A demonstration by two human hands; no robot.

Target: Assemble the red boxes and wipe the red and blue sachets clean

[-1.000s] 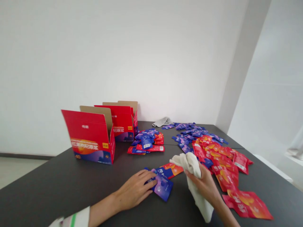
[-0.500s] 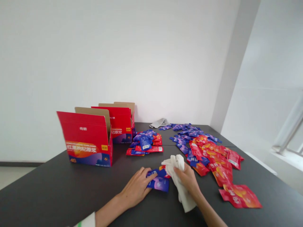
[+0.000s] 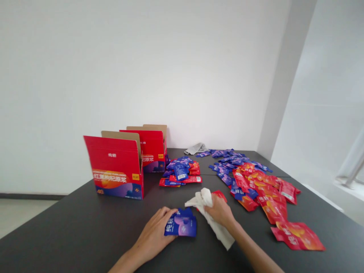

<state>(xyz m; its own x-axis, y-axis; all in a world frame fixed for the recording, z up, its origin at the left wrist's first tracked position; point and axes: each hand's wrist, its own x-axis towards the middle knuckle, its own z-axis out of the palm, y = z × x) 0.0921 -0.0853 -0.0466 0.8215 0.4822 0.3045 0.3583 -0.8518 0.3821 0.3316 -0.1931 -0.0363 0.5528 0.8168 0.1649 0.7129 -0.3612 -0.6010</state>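
Dark counter (image 3: 85, 216) seen from its near side, against a white wall (image 3: 142, 68). At left stand two open cartons with brown card flaps raised: the nearer red carton (image 3: 113, 170), printed with an orange and purple band, and the farther red carton (image 3: 152, 151) directly behind it. Just right of them lies a mixed stack of pouches (image 3: 180, 172), blue and red. Farther right, a spread of blue pouches (image 3: 227, 157) runs along the far end of the counter and meets a larger spread of red pouches (image 3: 264, 193), which reaches toward the right edge. A grey cloth (image 3: 195, 148) lies at the far edge beside the blue spread. The white cloth (image 3: 199, 201) overlaps a single red pouch (image 3: 218, 194), hiding most of it. The small print on the pouches is too soft to read, and the carton interiors are hidden by their walls and flaps. Foreground: the left hand (image 3: 152, 231) lies with its fingers extended across the left edge of a blue pouch (image 3: 182, 224), touching it; whether it grips the pouch cannot be told. The right hand (image 3: 220, 210) is closed around the bunched white cloth, whose end trails toward the near side of the counter. The cloth lies just right of the blue pouch, and the two hands are near each other.
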